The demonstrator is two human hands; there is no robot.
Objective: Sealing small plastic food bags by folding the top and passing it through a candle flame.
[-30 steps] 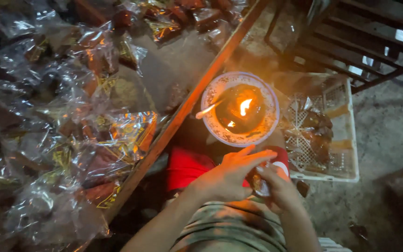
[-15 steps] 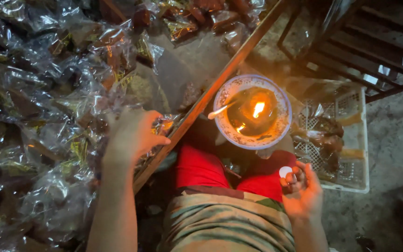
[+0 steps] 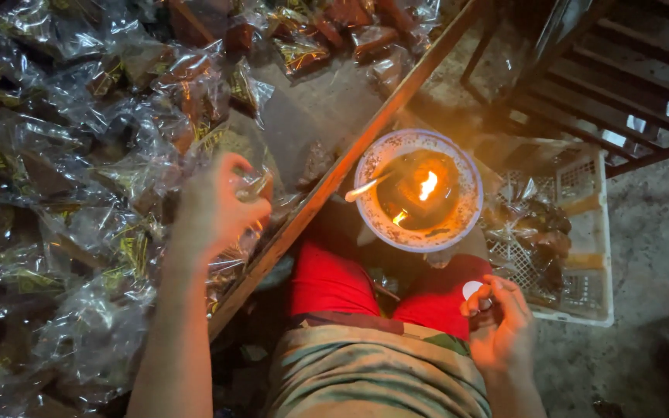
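Clear crinkled plastic packets (image 3: 102, 193), each wrapping a dark brown block, lie heaped across the tabletop (image 3: 303, 116) on the left of the scene, out to its wooden edge rail (image 3: 350, 162). The left hand (image 3: 218, 205) rests on the heap near that rail, fingers curled round one small clear packet (image 3: 248, 184); the grip looks closed, though the packet has not visibly left the pile. The right hand (image 3: 501, 321) sits low on the near right, beside the red shorts (image 3: 327, 279), loosely cupped around a small round white object (image 3: 472, 290) held at the fingertips; what that object is cannot be told.

Between the two hands stands a round white-rimmed bowl (image 3: 418, 190) with an open flame (image 3: 427, 184) burning at its centre and a thin pale stick (image 3: 365, 188) resting across its left rim. To the right of the bowl, a white perforated plastic crate (image 3: 582, 232) on the floor holds more wrapped packets.

Judgement: the step in hand is picking a single packet from the heap. The next move would call for lifting it clear of neighbouring wrappers and keeping the thin plastic well controlled near the flame.
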